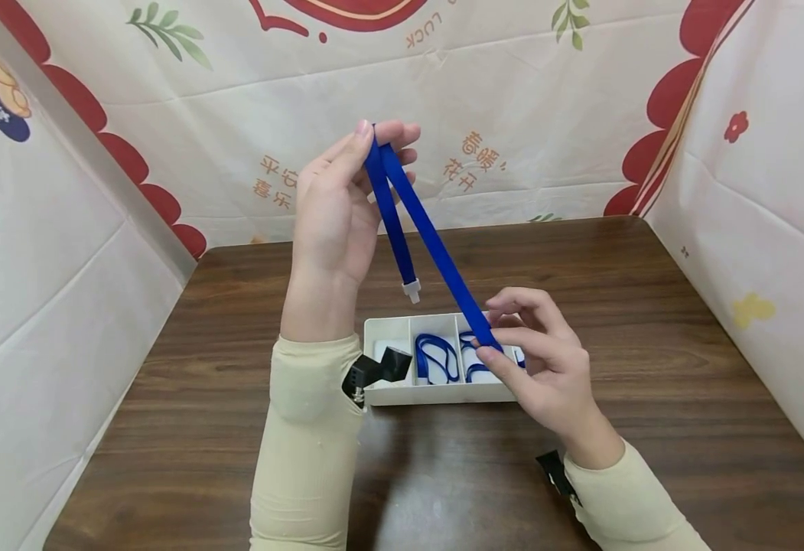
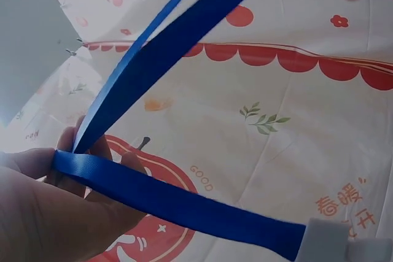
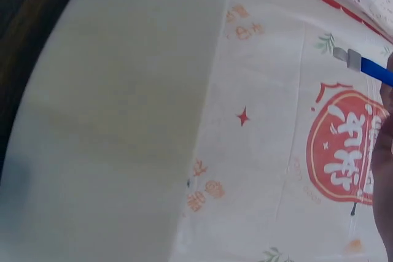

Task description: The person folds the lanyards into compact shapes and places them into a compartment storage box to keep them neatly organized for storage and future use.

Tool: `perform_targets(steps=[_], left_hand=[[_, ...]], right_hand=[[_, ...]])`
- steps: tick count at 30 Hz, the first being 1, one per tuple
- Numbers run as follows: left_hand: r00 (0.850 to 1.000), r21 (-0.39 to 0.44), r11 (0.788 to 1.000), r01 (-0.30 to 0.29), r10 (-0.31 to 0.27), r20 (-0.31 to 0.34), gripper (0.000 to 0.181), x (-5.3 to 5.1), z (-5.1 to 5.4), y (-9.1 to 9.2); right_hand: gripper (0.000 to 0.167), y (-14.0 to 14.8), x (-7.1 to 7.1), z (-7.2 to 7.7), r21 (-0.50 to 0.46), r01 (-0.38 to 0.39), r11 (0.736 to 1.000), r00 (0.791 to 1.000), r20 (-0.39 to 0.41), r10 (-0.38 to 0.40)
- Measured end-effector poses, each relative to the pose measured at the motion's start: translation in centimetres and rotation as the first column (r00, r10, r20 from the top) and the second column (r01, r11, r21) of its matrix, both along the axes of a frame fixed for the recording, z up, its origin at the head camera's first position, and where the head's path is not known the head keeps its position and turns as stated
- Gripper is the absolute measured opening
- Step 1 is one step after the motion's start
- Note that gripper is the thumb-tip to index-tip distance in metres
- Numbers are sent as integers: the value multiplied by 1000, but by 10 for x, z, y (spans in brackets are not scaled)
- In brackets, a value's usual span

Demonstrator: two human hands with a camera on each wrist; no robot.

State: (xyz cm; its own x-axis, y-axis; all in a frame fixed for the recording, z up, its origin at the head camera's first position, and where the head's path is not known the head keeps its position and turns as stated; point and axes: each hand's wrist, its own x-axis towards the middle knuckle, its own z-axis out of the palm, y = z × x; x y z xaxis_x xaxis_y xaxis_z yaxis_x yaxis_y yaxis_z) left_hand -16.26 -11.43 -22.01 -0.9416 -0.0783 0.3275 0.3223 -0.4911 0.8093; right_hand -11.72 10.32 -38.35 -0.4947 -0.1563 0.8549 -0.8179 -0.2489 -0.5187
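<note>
A blue lanyard (image 1: 436, 241) is stretched between both hands above the table. My raised left hand (image 1: 340, 191) pinches it between thumb and fingers, where the strap folds over. From that fold a short length hangs down, ending in a white plastic clip (image 1: 411, 291). Lower and to the right, my right hand (image 1: 546, 367) pinches the long part of the strap between thumb and fingers, in front of the white tray. In the left wrist view the strap (image 2: 184, 197) runs from the left hand to the clip (image 2: 325, 240). The right wrist view shows just an edge of the hand (image 3: 384, 170).
On the brown wooden table (image 1: 236, 428) stands a white divided tray (image 1: 436, 394). Coiled blue lanyards (image 1: 420, 363) lie in its middle and right compartments, partly hidden by the right hand. Printed cloth walls (image 1: 546, 99) rise behind the table and at both sides.
</note>
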Motion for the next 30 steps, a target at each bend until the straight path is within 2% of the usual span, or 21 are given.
perform_targets(steps=[4,7,10,13,18,22,24,26,30], left_hand=[[1000,10,1000,4,-4,7,35,-3,-2,-1],[1000,12,1000,6,-6,10,34,-5,-3,-1],[1000,10,1000,4,-4,15,34,-6,-3,-1],[1000,3,1000,-5,4,18,34,-7,-5,-1],[1000,-14,1000,-14,14,22,34,-7,-6,-1],[999,-26,999,-26,26,18,35,-7,-5,-2],[999,-31,999,-30,30,18,35,-7,-5,-1],[999,-41,999,-31,32,17,35,-7,-6,0],[999,-67,997,-24,25,20,35,-6,-9,2]], right_hand=[[22,-8,-1,0,-97,32,995,989,-139,-46],[20,-14,-2,5,-137,56,989,965,-248,-89],[19,-17,-2,10,-172,74,982,953,-278,-120],[21,-17,1,13,-212,66,975,965,-235,-116],[22,-15,7,15,-240,4,971,990,-137,-38],[22,-12,10,14,-223,-65,973,997,-60,53],[23,-11,11,14,-247,-49,968,999,-12,48],[23,-11,12,17,-302,-5,953,999,34,16],[20,-12,12,26,-450,40,892,994,107,10]])
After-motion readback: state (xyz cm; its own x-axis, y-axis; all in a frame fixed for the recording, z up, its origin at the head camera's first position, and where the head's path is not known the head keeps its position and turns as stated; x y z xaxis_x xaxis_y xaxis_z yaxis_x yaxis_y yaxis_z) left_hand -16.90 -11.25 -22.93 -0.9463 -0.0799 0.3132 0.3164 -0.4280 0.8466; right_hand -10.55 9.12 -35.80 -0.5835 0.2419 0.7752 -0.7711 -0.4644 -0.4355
